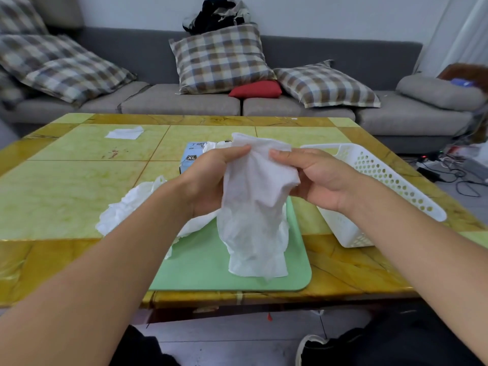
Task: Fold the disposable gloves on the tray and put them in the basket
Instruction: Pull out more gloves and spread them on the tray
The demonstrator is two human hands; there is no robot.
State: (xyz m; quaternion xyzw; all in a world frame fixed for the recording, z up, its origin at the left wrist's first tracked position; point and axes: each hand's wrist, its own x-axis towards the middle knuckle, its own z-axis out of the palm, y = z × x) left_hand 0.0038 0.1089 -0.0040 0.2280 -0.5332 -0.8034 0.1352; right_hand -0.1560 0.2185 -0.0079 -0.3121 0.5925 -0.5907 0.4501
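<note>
A white translucent disposable glove (253, 207) hangs in the air above the green tray (211, 270). My left hand (211, 178) pinches its upper left edge between thumb and fingers. My right hand (314, 175) pinches its upper right edge. The glove's lower end reaches down to the tray. A crumpled heap of more white gloves (126, 207) lies at the tray's left side, partly behind my left forearm. The white perforated basket (383, 175) stands to the right of the tray, behind my right hand.
A blue glove box marked XL (190, 154) sits behind my hands. A single flat white glove (124, 133) lies far left on the yellow-green table (66, 186). A grey sofa with plaid cushions runs behind the table. Cables lie on the floor at right.
</note>
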